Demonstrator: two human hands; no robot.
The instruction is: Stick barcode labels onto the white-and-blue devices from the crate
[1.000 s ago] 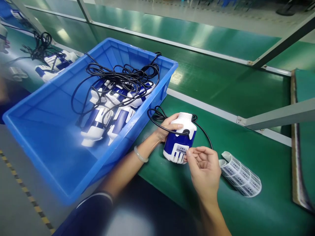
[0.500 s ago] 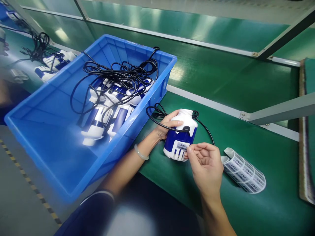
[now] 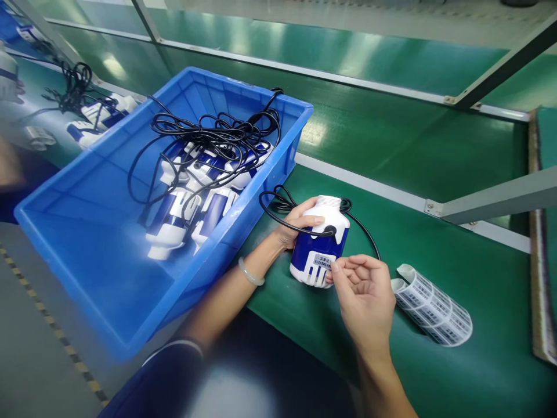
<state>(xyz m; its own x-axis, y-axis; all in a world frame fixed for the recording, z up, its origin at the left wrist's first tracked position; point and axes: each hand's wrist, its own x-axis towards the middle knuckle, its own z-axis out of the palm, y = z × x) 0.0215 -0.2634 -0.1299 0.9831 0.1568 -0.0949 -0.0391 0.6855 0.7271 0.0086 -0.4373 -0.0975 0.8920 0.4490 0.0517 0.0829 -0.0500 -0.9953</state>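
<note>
A blue and white pump (image 3: pixel 319 241) with a black cord (image 3: pixel 278 204) lies on the green belt (image 3: pixel 435 249). My left hand (image 3: pixel 296 223) wraps round its upper left side and holds it. My right hand (image 3: pixel 363 296) has its fingers curled, and the thumb tip presses on a small barcode label (image 3: pixel 322 260) stuck on the pump's lower face. A curled strip of barcode labels (image 3: pixel 430 307) lies on the belt just right of my right hand.
A blue plastic bin (image 3: pixel 87 232) at the left holds several more blue and white pumps (image 3: pixel 191 197) under tangled black cords (image 3: pixel 217 130). More pumps (image 3: pixel 93 116) lie further left. Grey metal frame bars (image 3: pixel 491 203) cross the belt at the right.
The view has shifted slightly. My right thumb stays on the label at the pump's lower face, and my left hand keeps its hold.
</note>
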